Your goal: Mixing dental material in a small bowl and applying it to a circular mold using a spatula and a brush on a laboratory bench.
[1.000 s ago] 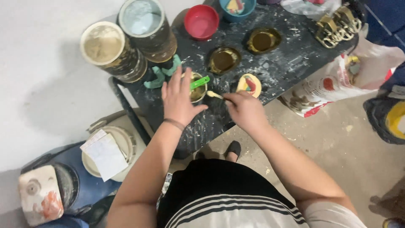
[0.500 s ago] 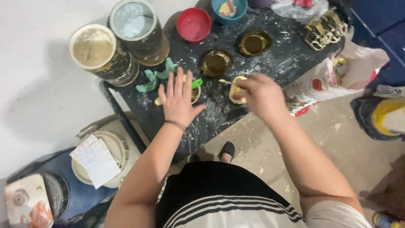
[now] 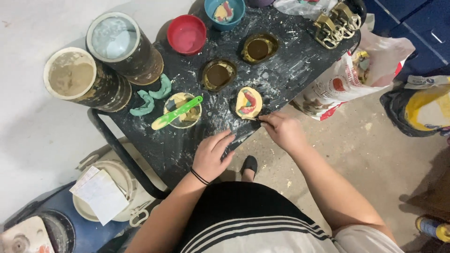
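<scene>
A dark, powder-smeared bench (image 3: 290, 75) carries two large tins (image 3: 98, 65), a red bowl (image 3: 187, 33), a blue bowl (image 3: 224, 11), two brass-coloured flasks (image 3: 239, 61), a yellow mould with pink wax (image 3: 248, 102), two green arch-shaped pieces (image 3: 152, 96), a cup (image 3: 183, 112) with a green spatula (image 3: 176, 113) across it, and brass clamps (image 3: 335, 23).

Both arms are bare to the shoulders. A thin black band circles the wrist of the left hand (image 3: 213, 157); the right hand (image 3: 282, 132) wears nothing. The top is black with white stripes at the hem, and one black shoe (image 3: 250, 165) shows below.
</scene>
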